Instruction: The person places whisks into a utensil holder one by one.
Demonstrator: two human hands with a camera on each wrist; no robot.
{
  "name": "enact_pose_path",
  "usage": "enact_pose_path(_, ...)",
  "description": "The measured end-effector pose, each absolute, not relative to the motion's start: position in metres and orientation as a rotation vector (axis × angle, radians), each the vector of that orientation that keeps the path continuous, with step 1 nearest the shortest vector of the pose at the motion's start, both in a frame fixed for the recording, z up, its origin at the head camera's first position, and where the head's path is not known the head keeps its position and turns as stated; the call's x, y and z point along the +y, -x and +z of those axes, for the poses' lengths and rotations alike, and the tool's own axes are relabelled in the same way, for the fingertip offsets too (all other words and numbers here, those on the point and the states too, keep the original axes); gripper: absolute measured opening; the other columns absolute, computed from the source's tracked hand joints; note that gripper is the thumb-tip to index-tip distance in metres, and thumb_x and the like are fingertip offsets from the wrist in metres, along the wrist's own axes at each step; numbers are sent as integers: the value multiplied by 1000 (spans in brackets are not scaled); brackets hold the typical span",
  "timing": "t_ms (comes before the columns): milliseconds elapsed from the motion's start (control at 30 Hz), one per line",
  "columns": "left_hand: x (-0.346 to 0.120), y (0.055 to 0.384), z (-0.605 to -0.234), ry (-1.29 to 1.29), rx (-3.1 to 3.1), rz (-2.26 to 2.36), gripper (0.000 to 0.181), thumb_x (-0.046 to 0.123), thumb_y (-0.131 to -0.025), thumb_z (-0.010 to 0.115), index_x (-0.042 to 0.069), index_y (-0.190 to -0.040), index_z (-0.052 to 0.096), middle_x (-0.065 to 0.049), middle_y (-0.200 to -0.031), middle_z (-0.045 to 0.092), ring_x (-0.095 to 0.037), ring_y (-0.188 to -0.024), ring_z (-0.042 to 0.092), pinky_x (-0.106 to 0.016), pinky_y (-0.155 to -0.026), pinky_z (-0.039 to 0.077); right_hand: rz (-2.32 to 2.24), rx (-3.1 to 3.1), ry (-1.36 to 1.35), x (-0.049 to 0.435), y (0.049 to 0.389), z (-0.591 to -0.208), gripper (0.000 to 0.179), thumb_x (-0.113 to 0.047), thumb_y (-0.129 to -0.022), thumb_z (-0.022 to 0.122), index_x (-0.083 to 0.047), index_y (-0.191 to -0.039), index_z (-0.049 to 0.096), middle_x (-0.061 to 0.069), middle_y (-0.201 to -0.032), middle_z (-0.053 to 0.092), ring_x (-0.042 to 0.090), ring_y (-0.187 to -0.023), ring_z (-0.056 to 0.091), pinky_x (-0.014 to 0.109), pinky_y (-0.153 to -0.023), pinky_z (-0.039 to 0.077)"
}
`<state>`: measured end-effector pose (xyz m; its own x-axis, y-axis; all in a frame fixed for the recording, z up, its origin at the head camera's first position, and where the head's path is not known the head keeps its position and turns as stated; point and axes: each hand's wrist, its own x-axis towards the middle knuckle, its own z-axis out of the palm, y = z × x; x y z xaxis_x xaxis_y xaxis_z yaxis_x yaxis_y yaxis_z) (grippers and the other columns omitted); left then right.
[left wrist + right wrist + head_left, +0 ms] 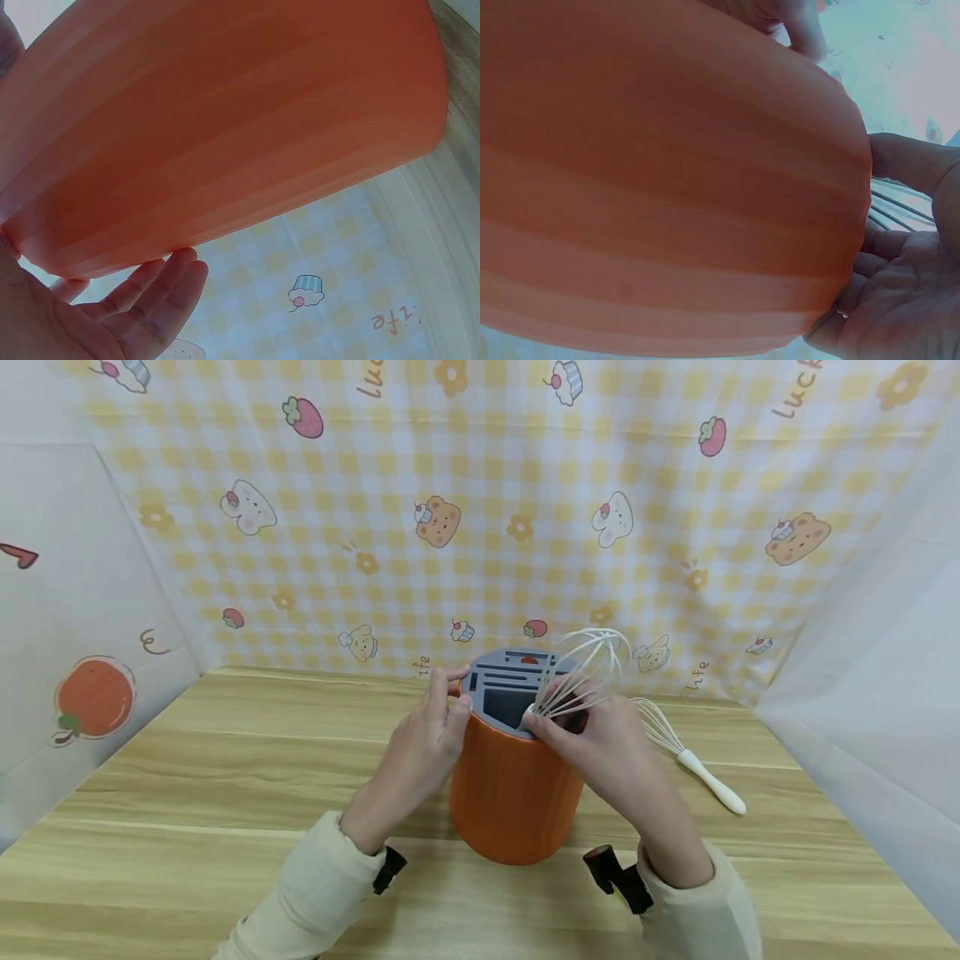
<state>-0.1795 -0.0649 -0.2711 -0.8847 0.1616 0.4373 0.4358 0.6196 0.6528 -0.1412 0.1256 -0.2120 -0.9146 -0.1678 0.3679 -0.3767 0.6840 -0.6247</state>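
Note:
An orange utensil holder (517, 802) with ribbed sides and a grey slotted top (491, 660) stands upright on the table. My right hand (611, 747) pinches a white whisk (551, 697) near the base of its wires, above the large opening in the top. The wire loops point up and to the right; the handle's lower part is hidden in the holder. On the holder's left side, my left hand (427, 735) touches the rim with thumb and forefinger. In the left wrist view its nearly straight fingers (169, 300) rest against the orange wall.
A second white whisk (708, 779) lies on the wooden table (225, 827) to the right, wires toward the back. Behind the table hangs a yellow checked cloth (487, 568) with cartoon prints. White cloth panels flank both sides.

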Motion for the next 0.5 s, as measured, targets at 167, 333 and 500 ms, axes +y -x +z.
enact_pose_path(167, -65, 180, -271, 482, -2506, -1137, 39, 32, -99, 26, 17, -135, 32, -4, -125, 51, -17, -63, 44, -29, -53, 38, 1057, -2622, -440, 128, 142, -212, 34, -27, -80, 72, -14, -106, 56, 3, -83, 64, 14, -71, 55, 26, -61, 45)
enact_pose_path(333, -66, 180, -271, 485, -2500, -1137, 38, 32, -99, 26, 17, -133, 33, -3, -128, 51, -17, -62, 43, -29, -52, 38, 1135, -2634, -483, 132, 143, -211, 45, -32, -78, 73, -15, -113, 53, 4, -91, 64, 15, -78, 58, 30, -69, 48)
enact_pose_path(500, -66, 180, -271, 488, -2497, -1137, 38, 32, -98, 26, 17, -133, 33, -3, -127, 51, -17, -62, 43, -29, -53, 38, 1249, -2635, -517, 135, 144, -210, 54, -30, -77, 75, -16, -121, 47, 5, -98, 64, 16, -81, 60, 29, -71, 50)
